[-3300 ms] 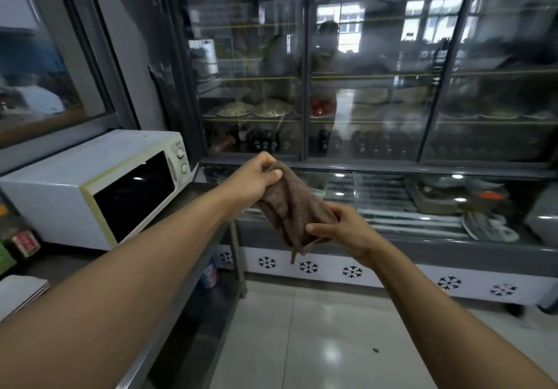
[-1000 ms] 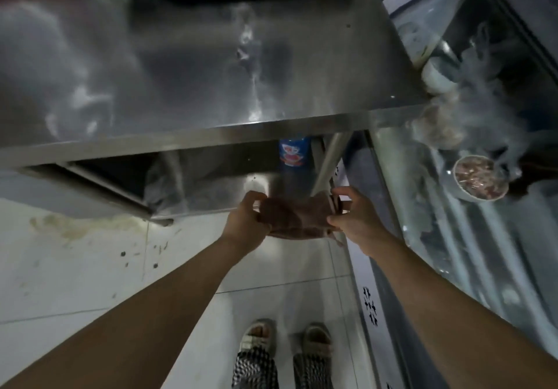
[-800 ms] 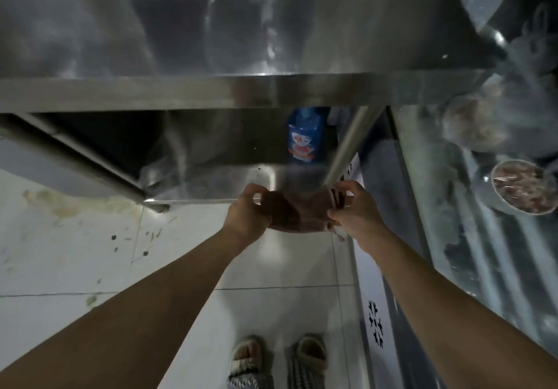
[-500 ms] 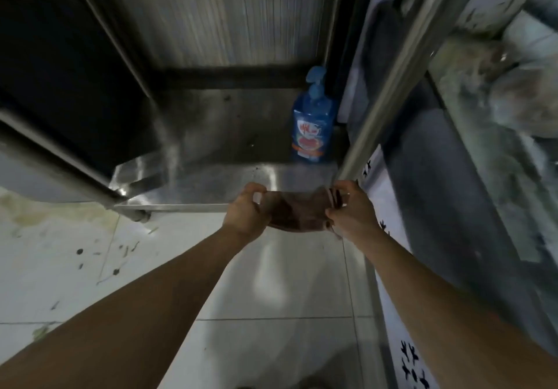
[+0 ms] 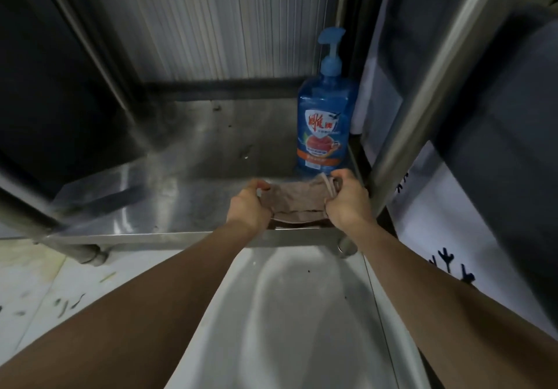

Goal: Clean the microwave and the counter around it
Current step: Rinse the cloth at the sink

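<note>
Lower shelf of a stainless-steel table, seen from above and in front, listed from left to right.

Far left: a round steel table leg crosses the corner on a slant, over pale floor tiles marked with small dark flecks.

Centre left: the steel lower shelf, its surface dull and smudged, with a ribbed metal panel rising behind it.

Centre: the left hand has its fingers curled over the left end of a brown cleaning cloth; the thumb lies on top at the edge and the fingers are tucked beneath. The cloth is folded and stretched between the two hands, low over the front part of the shelf; whether it touches the steel cannot be told.

Centre right: the right hand grips the cloth's right end, the bunched folds pinched between thumb and curled fingers.

Just behind the right hand: a blue pump bottle of dish detergent stands upright in the shelf's right rear corner, near the cloth but apart from it.

Right: a second steel table leg rises at a slant, just beside the right hand. Beyond it is a white panel printed with dark snowflake marks.
</note>
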A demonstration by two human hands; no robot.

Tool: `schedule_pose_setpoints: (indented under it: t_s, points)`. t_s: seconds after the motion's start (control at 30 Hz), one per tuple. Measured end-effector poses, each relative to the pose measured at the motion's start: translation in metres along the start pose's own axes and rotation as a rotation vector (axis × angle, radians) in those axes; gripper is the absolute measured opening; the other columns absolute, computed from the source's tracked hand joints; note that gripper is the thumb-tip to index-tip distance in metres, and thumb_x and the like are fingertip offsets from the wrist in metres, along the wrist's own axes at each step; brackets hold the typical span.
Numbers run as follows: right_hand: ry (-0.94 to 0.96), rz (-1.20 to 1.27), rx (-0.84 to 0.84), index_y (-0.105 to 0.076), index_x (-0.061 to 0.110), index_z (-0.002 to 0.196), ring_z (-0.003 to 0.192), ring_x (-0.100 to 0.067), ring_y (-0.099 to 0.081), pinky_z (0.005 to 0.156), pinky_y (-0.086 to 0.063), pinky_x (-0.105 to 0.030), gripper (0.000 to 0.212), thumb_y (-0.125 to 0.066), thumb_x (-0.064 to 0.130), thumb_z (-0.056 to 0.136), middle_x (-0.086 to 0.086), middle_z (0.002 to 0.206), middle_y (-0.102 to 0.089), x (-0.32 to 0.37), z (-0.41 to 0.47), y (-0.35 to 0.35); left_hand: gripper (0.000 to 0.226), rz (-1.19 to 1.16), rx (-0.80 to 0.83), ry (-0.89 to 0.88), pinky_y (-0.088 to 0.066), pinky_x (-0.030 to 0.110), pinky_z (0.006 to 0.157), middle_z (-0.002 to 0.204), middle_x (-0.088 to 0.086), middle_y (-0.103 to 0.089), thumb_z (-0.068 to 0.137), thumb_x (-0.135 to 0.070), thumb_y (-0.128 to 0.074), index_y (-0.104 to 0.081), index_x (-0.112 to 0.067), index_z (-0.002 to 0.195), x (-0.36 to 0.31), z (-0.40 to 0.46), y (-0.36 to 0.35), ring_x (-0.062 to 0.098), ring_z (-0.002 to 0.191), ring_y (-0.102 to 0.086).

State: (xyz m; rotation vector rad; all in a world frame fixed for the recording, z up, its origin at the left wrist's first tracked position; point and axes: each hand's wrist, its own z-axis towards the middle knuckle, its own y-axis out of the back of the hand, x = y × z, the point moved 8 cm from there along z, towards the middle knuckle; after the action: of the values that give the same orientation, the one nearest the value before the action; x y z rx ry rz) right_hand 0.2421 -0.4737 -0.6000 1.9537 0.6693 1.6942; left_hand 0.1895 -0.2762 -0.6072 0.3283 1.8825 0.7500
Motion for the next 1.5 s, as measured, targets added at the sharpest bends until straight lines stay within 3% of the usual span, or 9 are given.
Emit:
schedule_pose_setpoints:
  t_s: [0.07, 0.13, 0.27, 0.37, 0.53, 0.73, 0.93, 1.2, 1.5]
  points:
    - [-0.003, -0.016, -0.024, -0.046, 0.021, 0.124, 0.103, -0.022, -0.057, 0.087, -0.050, -0.034, 0.049, -0.060, -0.003, 0.083, -0.005, 0.117, -0.058, -0.005, 0.007, -0.007, 0.025, 0.017, -0.021, -0.012, -0.046, 0.022, 0.057, 0.099, 0.011, -0.066, 0.088, -0.010, -0.056, -0.055, -0.022, 0.109, 0.005, 0.011, -0.006, 0.020, 0.074, -0.060]
    - [0.005, -0.052, -0.036, -0.044, 0.020, 0.126, 0.108, -0.026, -0.057, 0.091, -0.051, -0.039, 0.051, -0.059, -0.004, 0.084, -0.009, 0.119, -0.057, -0.010, 0.013, -0.013, 0.023, 0.066, -0.042, -0.041, -0.046, 0.024, 0.063, 0.098, 0.011, -0.067, 0.086, -0.010, -0.058, -0.055, -0.019, 0.107, 0.006, 0.018, -0.011, 0.021, 0.076, -0.060]
    - [0.068, -0.153, -0.101, -0.037, 0.014, 0.134, 0.112, -0.030, -0.056, 0.089, -0.050, -0.038, 0.056, -0.059, -0.002, 0.085, -0.014, 0.124, -0.054, -0.014, 0.016, -0.020, 0.022, 0.172, -0.028, -0.095, -0.052, 0.033, 0.082, 0.103, 0.012, -0.066, 0.088, -0.011, -0.054, -0.056, -0.019, 0.108, 0.009, 0.024, -0.020, 0.030, 0.094, -0.063]
    - [0.135, -0.320, -0.108, -0.040, 0.012, 0.132, 0.119, -0.029, -0.049, 0.094, -0.045, -0.036, 0.059, -0.068, 0.006, 0.080, -0.016, 0.132, -0.045, -0.014, 0.009, -0.027, 0.032, 0.324, -0.023, -0.137, -0.049, 0.038, 0.092, 0.119, 0.012, -0.054, 0.086, -0.013, -0.054, -0.059, -0.023, 0.116, 0.013, 0.024, -0.023, 0.031, 0.105, -0.058]
    - [0.226, -0.600, 0.027, -0.038, 0.014, 0.137, 0.125, -0.030, -0.034, 0.107, -0.034, -0.042, 0.067, -0.068, 0.019, 0.077, -0.011, 0.139, -0.036, -0.014, -0.009, -0.035, 0.042, 0.573, 0.062, -0.157, -0.048, 0.046, 0.093, 0.128, 0.005, -0.043, 0.087, -0.015, -0.052, -0.054, -0.029, 0.127, 0.016, 0.015, -0.030, 0.027, 0.123, -0.040]
    - [0.108, -0.568, 0.225, -0.039, 0.015, 0.135, 0.129, -0.029, -0.030, 0.104, -0.037, -0.036, 0.058, -0.063, 0.013, 0.082, -0.009, 0.140, -0.034, 0.002, -0.051, -0.008, 0.051, 0.680, 0.164, -0.091, -0.046, 0.045, 0.094, 0.130, 0.003, -0.040, 0.082, -0.014, -0.063, -0.049, -0.026, 0.130, -0.010, -0.026, -0.008, 0.024, 0.126, -0.036]
    - [0.099, -0.595, 0.318, -0.031, 0.013, 0.141, 0.131, -0.027, -0.031, 0.109, -0.035, -0.035, 0.064, -0.061, 0.009, 0.084, -0.011, 0.139, -0.037, 0.059, -0.105, 0.043, 0.053, 0.691, 0.236, -0.099, -0.048, 0.042, 0.093, 0.124, 0.007, -0.049, 0.083, -0.012, -0.061, -0.043, -0.022, 0.132, -0.066, -0.088, 0.043, 0.028, 0.119, -0.046]
    - [0.144, -0.718, 0.350, -0.031, 0.020, 0.142, 0.135, -0.028, -0.023, 0.115, -0.021, -0.035, 0.071, -0.066, 0.025, 0.081, -0.007, 0.144, -0.033, 0.150, -0.173, 0.127, 0.061, 0.681, 0.300, -0.104, -0.047, 0.039, 0.091, 0.131, 0.007, -0.047, 0.084, -0.015, -0.063, -0.035, -0.022, 0.137, -0.141, -0.176, 0.129, 0.028, 0.119, -0.046]
    - [0.137, -0.730, 0.416, -0.034, 0.016, 0.139, 0.133, -0.028, -0.025, 0.110, -0.029, -0.033, 0.067, -0.067, 0.022, 0.081, -0.008, 0.141, -0.033, 0.253, -0.241, 0.218, 0.062, 0.705, 0.297, -0.104, -0.048, 0.038, 0.090, 0.132, 0.007, -0.048, 0.083, -0.018, -0.065, -0.036, -0.022, 0.138, -0.219, -0.261, 0.222, 0.027, 0.119, -0.048]
